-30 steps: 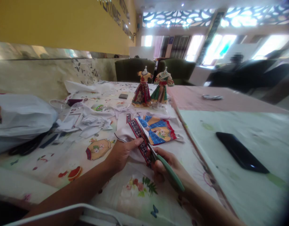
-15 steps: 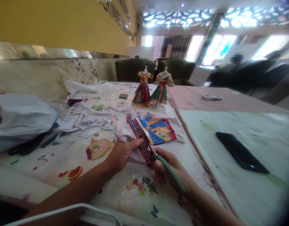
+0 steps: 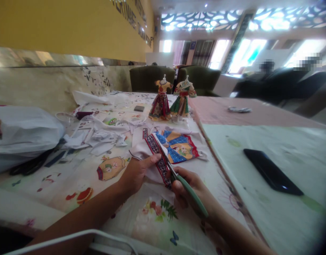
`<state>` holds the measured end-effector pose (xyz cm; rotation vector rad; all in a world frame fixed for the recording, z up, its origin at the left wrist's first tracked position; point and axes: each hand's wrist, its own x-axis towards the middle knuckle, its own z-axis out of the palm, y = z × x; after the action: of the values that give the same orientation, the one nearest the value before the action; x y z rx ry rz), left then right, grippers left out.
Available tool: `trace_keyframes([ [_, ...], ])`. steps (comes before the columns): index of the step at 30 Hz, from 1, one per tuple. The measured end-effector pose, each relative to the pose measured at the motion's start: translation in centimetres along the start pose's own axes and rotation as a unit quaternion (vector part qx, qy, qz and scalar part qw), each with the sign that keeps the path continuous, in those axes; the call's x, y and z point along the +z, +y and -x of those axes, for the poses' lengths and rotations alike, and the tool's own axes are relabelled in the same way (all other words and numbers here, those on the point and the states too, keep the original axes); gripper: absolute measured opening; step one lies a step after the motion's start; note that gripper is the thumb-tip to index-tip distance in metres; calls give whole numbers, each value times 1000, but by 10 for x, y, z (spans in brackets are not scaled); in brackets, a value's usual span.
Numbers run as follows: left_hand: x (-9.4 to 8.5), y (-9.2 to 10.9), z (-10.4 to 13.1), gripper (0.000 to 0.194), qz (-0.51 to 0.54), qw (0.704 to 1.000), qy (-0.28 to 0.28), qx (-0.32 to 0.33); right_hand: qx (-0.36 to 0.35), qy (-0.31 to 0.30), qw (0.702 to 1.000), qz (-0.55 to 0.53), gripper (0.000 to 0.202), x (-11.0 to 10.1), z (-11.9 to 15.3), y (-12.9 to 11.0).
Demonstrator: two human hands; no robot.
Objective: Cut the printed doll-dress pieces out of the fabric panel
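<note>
My left hand (image 3: 137, 173) pinches a white cloth strip with a dark patterned, red-edged band (image 3: 153, 144), thumb on top. In my right hand (image 3: 188, 187) are green-handled scissors (image 3: 194, 196), their blades lying along the band's right edge, close to my left thumb. Just beyond the blades lies a blue and orange printed cloth piece (image 3: 181, 147) with a red edge. Left of my left hand, a small cut-out orange cloth piece (image 3: 111, 167) rests on the flowered tablecloth. The cloth hides part of the fingers of both hands.
Two small dressed doll forms (image 3: 162, 101) stand at the back. White scraps (image 3: 99, 136) and a white plastic bag (image 3: 24, 131) are on the left, with a dark-handled item (image 3: 31, 164) beside the bag. A black phone (image 3: 271, 171) lies right. Green chairs (image 3: 152, 78) stand behind.
The left thumb and the scissors have shifted very slightly; both hands keep their hold. Little else differs.
</note>
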<state>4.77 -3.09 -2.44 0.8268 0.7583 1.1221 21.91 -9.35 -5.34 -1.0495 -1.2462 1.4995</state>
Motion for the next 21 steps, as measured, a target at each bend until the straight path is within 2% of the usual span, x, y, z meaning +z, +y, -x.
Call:
trace_keyframes([
  [4,0,0,-1,49,2,1000,9,16,-1,-4,1000,-2,56,-1,-1,2],
  [13,1,0,-1,47,5,1000,-18,-3,-13,-9,1000,-15,60,-1,-1,-5],
  [21,1,1,0,43,-1,1000,-30,-5,11,-5,1000,-29,57,-2,1,-1],
])
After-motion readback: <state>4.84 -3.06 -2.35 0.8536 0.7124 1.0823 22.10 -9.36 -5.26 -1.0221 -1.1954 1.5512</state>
